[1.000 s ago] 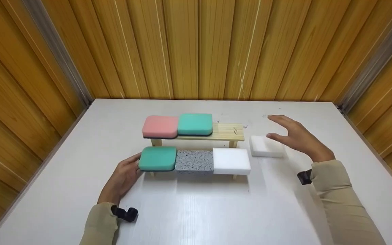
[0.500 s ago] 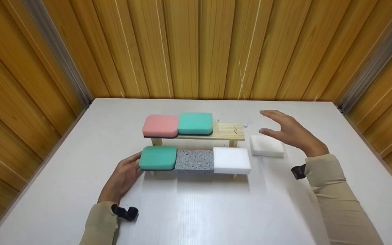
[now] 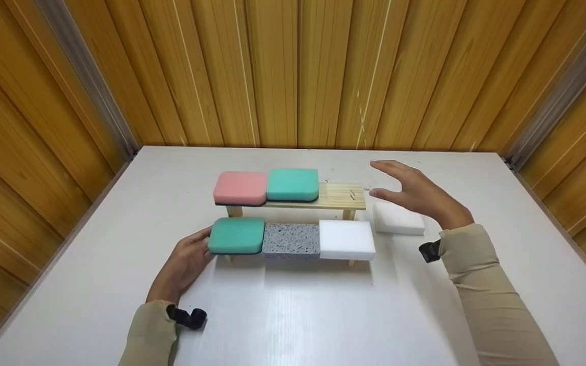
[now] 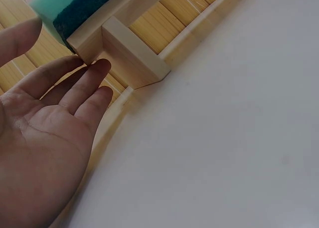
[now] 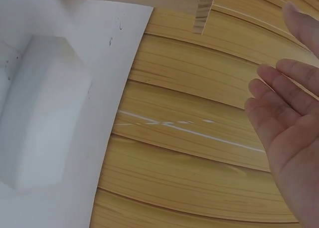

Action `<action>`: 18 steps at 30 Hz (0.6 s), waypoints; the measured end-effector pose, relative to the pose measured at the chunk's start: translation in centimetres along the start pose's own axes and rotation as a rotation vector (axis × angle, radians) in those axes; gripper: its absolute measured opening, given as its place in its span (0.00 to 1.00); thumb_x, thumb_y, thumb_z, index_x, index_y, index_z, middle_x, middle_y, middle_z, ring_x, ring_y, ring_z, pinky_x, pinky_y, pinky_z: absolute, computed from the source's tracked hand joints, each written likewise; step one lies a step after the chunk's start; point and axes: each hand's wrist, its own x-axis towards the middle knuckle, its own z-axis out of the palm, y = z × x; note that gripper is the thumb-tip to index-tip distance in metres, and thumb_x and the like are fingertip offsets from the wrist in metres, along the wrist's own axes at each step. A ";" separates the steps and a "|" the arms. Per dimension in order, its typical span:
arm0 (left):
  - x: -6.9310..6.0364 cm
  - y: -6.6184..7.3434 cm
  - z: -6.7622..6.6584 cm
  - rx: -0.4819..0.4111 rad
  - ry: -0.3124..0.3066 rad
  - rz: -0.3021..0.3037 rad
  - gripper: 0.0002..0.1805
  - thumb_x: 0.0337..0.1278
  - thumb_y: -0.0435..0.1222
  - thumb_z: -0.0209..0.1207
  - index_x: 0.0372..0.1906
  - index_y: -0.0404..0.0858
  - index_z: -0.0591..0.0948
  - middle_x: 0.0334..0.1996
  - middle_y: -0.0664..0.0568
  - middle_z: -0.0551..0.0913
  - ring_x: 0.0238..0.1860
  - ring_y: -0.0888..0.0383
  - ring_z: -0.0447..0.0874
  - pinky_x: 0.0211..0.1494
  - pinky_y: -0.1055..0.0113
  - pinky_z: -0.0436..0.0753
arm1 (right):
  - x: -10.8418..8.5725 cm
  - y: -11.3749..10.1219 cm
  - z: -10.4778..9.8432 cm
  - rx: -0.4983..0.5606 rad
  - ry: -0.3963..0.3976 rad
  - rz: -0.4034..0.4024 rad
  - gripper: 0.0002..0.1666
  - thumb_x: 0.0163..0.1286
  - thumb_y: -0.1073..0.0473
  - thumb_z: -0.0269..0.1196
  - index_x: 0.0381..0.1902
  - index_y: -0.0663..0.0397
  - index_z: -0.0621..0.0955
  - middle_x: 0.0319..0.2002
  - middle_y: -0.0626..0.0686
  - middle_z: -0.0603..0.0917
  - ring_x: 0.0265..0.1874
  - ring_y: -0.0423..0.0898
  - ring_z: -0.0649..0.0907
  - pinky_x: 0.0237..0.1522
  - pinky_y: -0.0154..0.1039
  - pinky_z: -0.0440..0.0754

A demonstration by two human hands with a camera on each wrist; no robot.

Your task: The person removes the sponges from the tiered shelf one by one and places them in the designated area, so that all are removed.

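Left hand (image 3: 183,264): relaxed, grasping nothing, at left end of front wooden bench (image 4: 134,58), on table (image 3: 293,325) under 3 sponges (image 3: 237,236). Right hand (image 3: 417,193): empty, thumb spread, hovers near bare right end of rear wooden bench (image 3: 341,195). Step looks like approach; next move probably calls for gripping that end.

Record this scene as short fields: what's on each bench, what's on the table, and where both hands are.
Front bench: green sponge, gray speckled block, white block, left to right
Back bench: pink sponge, turquoise sponge; wood showing at right
Table: second white block, right of the benches
Left hand: at the front bench's left end
Right hand: raised off the back bench's right end, holding nothing
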 end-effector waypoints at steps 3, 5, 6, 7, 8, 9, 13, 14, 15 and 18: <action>0.0 0.0 0.0 -0.001 0.003 0.003 0.31 0.69 0.31 0.46 0.73 0.27 0.53 0.76 0.42 0.50 0.72 0.60 0.60 0.70 0.72 0.68 | 0.4 -0.5 0.2 0.007 -0.007 -0.004 0.41 0.68 0.43 0.60 0.72 0.54 0.63 0.71 0.59 0.64 0.72 0.58 0.60 0.72 0.59 0.58; -0.1 0.0 0.0 0.000 0.000 0.007 0.31 0.69 0.31 0.46 0.73 0.26 0.52 0.76 0.41 0.50 0.70 0.63 0.63 0.70 0.73 0.68 | 0.7 -0.8 0.3 0.014 -0.012 -0.009 0.41 0.68 0.43 0.60 0.72 0.54 0.63 0.71 0.59 0.64 0.73 0.58 0.60 0.72 0.58 0.58; -0.1 0.1 0.0 -0.001 0.000 0.008 0.31 0.69 0.31 0.46 0.73 0.26 0.53 0.76 0.41 0.50 0.69 0.65 0.65 0.69 0.73 0.68 | 0.9 -0.9 0.4 0.016 -0.013 -0.014 0.41 0.68 0.43 0.60 0.72 0.54 0.63 0.72 0.58 0.64 0.73 0.57 0.60 0.73 0.58 0.58; -0.1 0.1 0.1 -0.002 0.001 0.010 0.31 0.69 0.31 0.46 0.73 0.26 0.53 0.76 0.41 0.50 0.68 0.66 0.66 0.69 0.73 0.69 | 1.0 -1.1 0.4 0.019 -0.015 -0.016 0.41 0.68 0.43 0.60 0.72 0.54 0.62 0.72 0.58 0.64 0.73 0.57 0.60 0.73 0.58 0.58; -0.1 0.1 0.1 -0.004 0.001 0.009 0.31 0.69 0.31 0.45 0.73 0.26 0.53 0.76 0.41 0.50 0.67 0.67 0.67 0.69 0.73 0.69 | 1.2 -1.2 0.5 0.023 -0.016 -0.016 0.41 0.68 0.43 0.60 0.72 0.54 0.62 0.72 0.58 0.64 0.73 0.57 0.60 0.73 0.57 0.58; -0.1 0.1 0.1 -0.006 0.001 0.009 0.31 0.69 0.31 0.45 0.73 0.26 0.53 0.76 0.42 0.51 0.67 0.67 0.67 0.69 0.73 0.69 | 1.3 -1.3 0.6 0.024 -0.018 -0.017 0.41 0.68 0.43 0.60 0.72 0.53 0.62 0.72 0.57 0.63 0.73 0.56 0.60 0.73 0.57 0.58; -0.1 0.1 0.1 -0.003 0.002 0.003 0.31 0.70 0.31 0.45 0.73 0.26 0.53 0.76 0.42 0.50 0.73 0.60 0.58 0.69 0.74 0.68 | 1.9 -1.8 0.9 0.026 -0.029 -0.017 0.41 0.68 0.43 0.60 0.73 0.52 0.62 0.72 0.56 0.63 0.73 0.56 0.59 0.73 0.56 0.57; -0.1 0.1 0.1 -0.003 0.002 0.002 0.31 0.70 0.31 0.45 0.73 0.27 0.52 0.76 0.42 0.50 0.75 0.57 0.54 0.69 0.74 0.68 | 2.0 -2.0 1.0 0.024 -0.032 -0.018 0.41 0.68 0.43 0.60 0.73 0.52 0.62 0.72 0.56 0.63 0.73 0.56 0.59 0.73 0.57 0.57; -0.1 0.1 0.2 -0.001 0.002 0.000 0.31 0.70 0.31 0.45 0.73 0.27 0.52 0.76 0.43 0.50 0.76 0.55 0.51 0.69 0.73 0.68 | 2.1 -2.1 1.1 0.025 -0.035 -0.021 0.41 0.68 0.43 0.59 0.73 0.53 0.62 0.72 0.57 0.62 0.73 0.56 0.59 0.73 0.57 0.57; -0.1 0.2 0.2 0.005 0.006 -0.004 0.31 0.70 0.31 0.45 0.73 0.26 0.52 0.76 0.43 0.49 0.76 0.51 0.47 0.70 0.73 0.67 | 2.4 -2.4 1.3 0.032 -0.043 -0.028 0.41 0.69 0.43 0.59 0.73 0.53 0.61 0.73 0.57 0.62 0.73 0.56 0.59 0.73 0.57 0.57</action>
